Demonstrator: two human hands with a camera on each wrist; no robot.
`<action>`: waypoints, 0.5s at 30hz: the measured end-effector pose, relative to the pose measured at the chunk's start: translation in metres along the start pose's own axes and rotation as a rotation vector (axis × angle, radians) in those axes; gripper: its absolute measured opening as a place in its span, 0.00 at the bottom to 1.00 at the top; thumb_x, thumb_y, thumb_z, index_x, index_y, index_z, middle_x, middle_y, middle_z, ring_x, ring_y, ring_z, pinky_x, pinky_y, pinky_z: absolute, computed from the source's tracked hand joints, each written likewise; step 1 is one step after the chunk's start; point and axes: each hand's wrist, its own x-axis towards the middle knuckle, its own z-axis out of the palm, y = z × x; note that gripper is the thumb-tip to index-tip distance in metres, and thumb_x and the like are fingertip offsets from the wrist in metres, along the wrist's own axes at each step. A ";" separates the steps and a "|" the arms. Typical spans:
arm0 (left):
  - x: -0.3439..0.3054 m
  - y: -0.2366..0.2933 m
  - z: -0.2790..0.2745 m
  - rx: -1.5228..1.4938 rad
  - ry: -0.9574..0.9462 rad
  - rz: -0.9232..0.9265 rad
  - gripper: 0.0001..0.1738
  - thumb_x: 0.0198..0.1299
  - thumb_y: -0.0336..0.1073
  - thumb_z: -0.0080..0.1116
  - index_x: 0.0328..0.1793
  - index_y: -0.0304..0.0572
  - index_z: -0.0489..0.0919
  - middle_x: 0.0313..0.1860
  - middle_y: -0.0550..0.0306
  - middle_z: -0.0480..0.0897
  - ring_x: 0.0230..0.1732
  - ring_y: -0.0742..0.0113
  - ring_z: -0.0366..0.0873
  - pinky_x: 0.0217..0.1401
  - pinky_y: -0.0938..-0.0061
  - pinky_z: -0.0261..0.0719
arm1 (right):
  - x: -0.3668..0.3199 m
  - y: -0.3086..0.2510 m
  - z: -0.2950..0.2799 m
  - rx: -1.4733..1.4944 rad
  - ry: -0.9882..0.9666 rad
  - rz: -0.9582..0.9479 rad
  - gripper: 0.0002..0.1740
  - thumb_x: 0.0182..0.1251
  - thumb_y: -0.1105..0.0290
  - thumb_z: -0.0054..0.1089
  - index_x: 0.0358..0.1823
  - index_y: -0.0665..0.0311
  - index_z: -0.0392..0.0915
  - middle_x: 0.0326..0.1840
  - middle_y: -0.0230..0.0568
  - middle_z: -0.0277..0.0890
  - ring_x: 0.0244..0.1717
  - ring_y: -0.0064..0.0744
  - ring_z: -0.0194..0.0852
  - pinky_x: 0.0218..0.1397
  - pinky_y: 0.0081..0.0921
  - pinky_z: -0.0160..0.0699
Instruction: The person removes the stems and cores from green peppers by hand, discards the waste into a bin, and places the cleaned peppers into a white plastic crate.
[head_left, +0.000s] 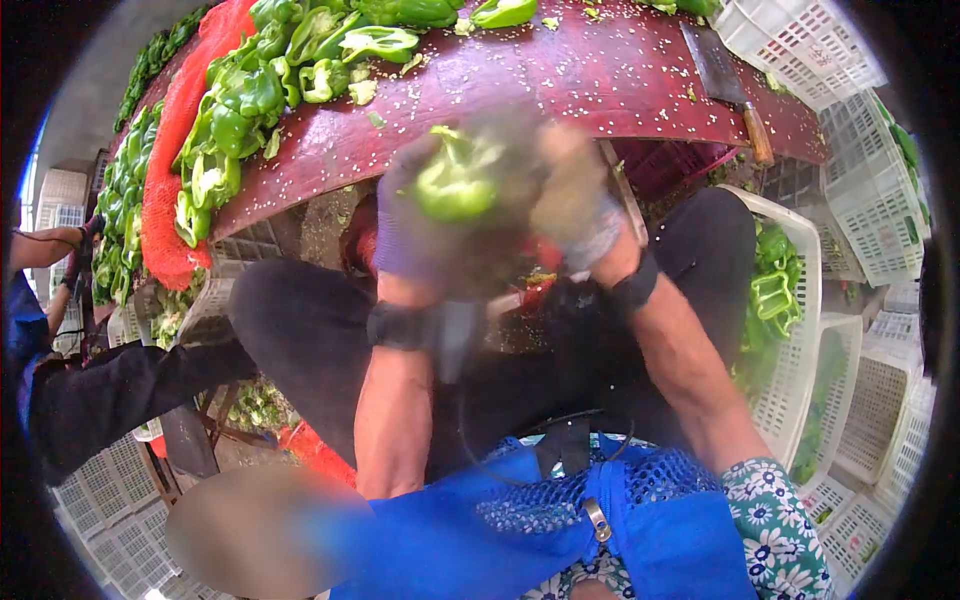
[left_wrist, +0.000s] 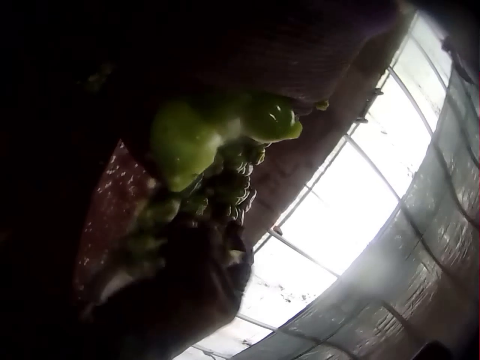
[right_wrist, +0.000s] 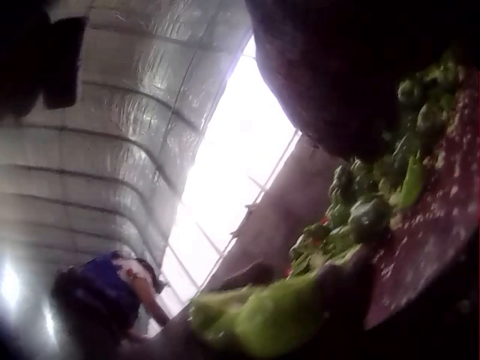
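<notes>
A cut green bell pepper is held up over the lap, between the two hands. My left hand, in a purple glove, grips it from the left side. In the left wrist view that pepper shows under the dark gloved fingers. My right hand is raised close to the right of the pepper, gloved and blurred; I cannot tell what its fingers hold. The right wrist view shows the pepper low in the picture, below the dark shape of the right hand.
A dark red table strewn with pale seeds stands ahead. Piled green peppers lie at its left beside red netting. A cleaver rests at the right edge. White crates with peppers stand right. Another person is at left.
</notes>
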 end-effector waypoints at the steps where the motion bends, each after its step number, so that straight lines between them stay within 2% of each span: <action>1: -0.004 0.008 0.018 0.138 0.141 0.024 0.23 0.62 0.39 0.52 0.60 0.34 0.72 0.58 0.43 0.77 0.55 0.51 0.78 0.58 0.57 0.80 | 0.005 0.020 0.000 0.105 -0.039 0.265 0.18 0.56 0.68 0.59 0.48 0.65 0.76 0.31 0.52 0.76 0.34 0.56 0.76 0.36 0.44 0.76; 2: -0.003 0.006 0.013 0.137 0.147 0.027 0.23 0.62 0.39 0.52 0.60 0.34 0.72 0.58 0.43 0.77 0.55 0.51 0.78 0.58 0.57 0.80 | 0.025 0.045 -0.009 0.011 -0.078 0.294 0.19 0.57 0.67 0.59 0.51 0.63 0.75 0.30 0.51 0.76 0.33 0.57 0.76 0.35 0.45 0.77; 3: 0.002 0.004 0.010 0.172 0.153 0.107 0.25 0.61 0.39 0.52 0.62 0.33 0.71 0.60 0.40 0.75 0.59 0.46 0.75 0.62 0.53 0.76 | 0.028 0.050 -0.021 -0.450 -0.193 0.220 0.19 0.59 0.67 0.57 0.53 0.60 0.74 0.32 0.51 0.78 0.32 0.55 0.78 0.34 0.42 0.79; 4: 0.008 0.005 0.009 0.209 0.146 0.192 0.28 0.60 0.40 0.52 0.64 0.32 0.69 0.63 0.38 0.73 0.62 0.41 0.72 0.65 0.50 0.73 | 0.026 0.053 -0.024 -0.453 -0.184 0.218 0.19 0.59 0.67 0.57 0.53 0.60 0.74 0.32 0.51 0.78 0.32 0.55 0.78 0.34 0.42 0.79; 5: 0.013 0.006 0.008 0.210 0.137 0.202 0.28 0.60 0.40 0.52 0.64 0.32 0.69 0.63 0.38 0.73 0.62 0.41 0.72 0.65 0.50 0.73 | 0.023 0.056 -0.025 -0.344 -0.205 0.259 0.18 0.60 0.67 0.56 0.52 0.60 0.76 0.33 0.51 0.79 0.33 0.54 0.79 0.35 0.41 0.80; 6: 0.012 0.011 0.015 0.085 0.108 0.188 0.28 0.61 0.39 0.51 0.66 0.33 0.67 0.62 0.40 0.73 0.61 0.47 0.73 0.64 0.52 0.74 | 0.020 0.055 -0.026 -0.232 -0.235 0.302 0.17 0.61 0.67 0.54 0.51 0.59 0.77 0.35 0.52 0.80 0.33 0.53 0.81 0.36 0.40 0.81; 7: 0.008 0.015 0.022 -0.040 0.081 0.163 0.29 0.62 0.38 0.51 0.68 0.33 0.65 0.61 0.41 0.74 0.60 0.52 0.73 0.63 0.55 0.75 | 0.021 0.033 -0.028 0.094 -0.324 0.512 0.14 0.62 0.65 0.55 0.46 0.61 0.80 0.37 0.52 0.82 0.37 0.52 0.82 0.39 0.40 0.81; 8: 0.006 0.018 0.030 -0.164 0.048 0.138 0.29 0.63 0.37 0.51 0.69 0.33 0.64 0.60 0.43 0.74 0.59 0.57 0.74 0.62 0.57 0.76 | 0.027 0.012 -0.034 0.088 -0.320 0.515 0.14 0.62 0.65 0.55 0.46 0.61 0.80 0.37 0.52 0.82 0.37 0.52 0.82 0.39 0.40 0.81; 9: 0.005 0.017 0.037 -0.048 0.007 0.193 0.32 0.61 0.38 0.51 0.70 0.34 0.62 0.60 0.44 0.74 0.59 0.57 0.74 0.63 0.62 0.74 | 0.041 -0.012 -0.041 0.289 -0.447 0.766 0.14 0.62 0.62 0.56 0.44 0.61 0.81 0.37 0.52 0.82 0.37 0.52 0.82 0.39 0.41 0.81; 10: 0.006 0.015 0.039 -0.050 0.006 0.193 0.32 0.61 0.38 0.51 0.70 0.34 0.62 0.60 0.44 0.74 0.59 0.57 0.74 0.63 0.62 0.74 | 0.050 -0.025 -0.042 0.496 -0.574 1.015 0.15 0.63 0.60 0.57 0.42 0.62 0.82 0.36 0.52 0.82 0.37 0.53 0.82 0.40 0.41 0.80; 11: 0.009 0.015 0.039 0.019 -0.024 0.237 0.32 0.60 0.39 0.51 0.70 0.34 0.62 0.61 0.44 0.73 0.59 0.57 0.74 0.62 0.64 0.75 | 0.046 -0.026 -0.035 0.495 -0.574 1.014 0.15 0.63 0.60 0.57 0.42 0.62 0.82 0.36 0.52 0.82 0.37 0.53 0.82 0.40 0.41 0.80; 12: 0.010 0.016 0.042 0.089 -0.055 0.281 0.33 0.59 0.40 0.51 0.70 0.34 0.62 0.62 0.44 0.73 0.59 0.57 0.74 0.61 0.66 0.75 | 0.039 -0.027 -0.027 0.410 -0.488 0.902 0.17 0.63 0.57 0.57 0.42 0.63 0.81 0.36 0.52 0.82 0.35 0.52 0.82 0.39 0.41 0.79; 13: 0.007 0.018 0.048 0.157 -0.023 0.250 0.34 0.57 0.42 0.52 0.70 0.34 0.63 0.61 0.45 0.72 0.58 0.59 0.74 0.60 0.69 0.75 | 0.037 -0.028 -0.022 0.325 -0.404 0.789 0.19 0.64 0.53 0.58 0.42 0.63 0.81 0.35 0.51 0.82 0.34 0.51 0.82 0.38 0.41 0.79; 14: 0.006 0.017 0.051 0.155 -0.026 0.253 0.34 0.57 0.42 0.52 0.70 0.34 0.63 0.61 0.45 0.72 0.58 0.59 0.74 0.60 0.69 0.75 | 0.035 -0.029 -0.022 0.322 -0.402 0.785 0.19 0.64 0.53 0.58 0.42 0.63 0.81 0.35 0.51 0.82 0.34 0.51 0.82 0.38 0.41 0.79; 15: 0.005 0.015 0.054 0.170 -0.029 0.255 0.35 0.55 0.42 0.51 0.68 0.34 0.64 0.61 0.44 0.73 0.60 0.56 0.72 0.63 0.66 0.71 | 0.037 -0.035 -0.026 0.183 -0.354 0.681 0.20 0.64 0.53 0.58 0.41 0.63 0.80 0.35 0.51 0.81 0.34 0.51 0.82 0.37 0.41 0.78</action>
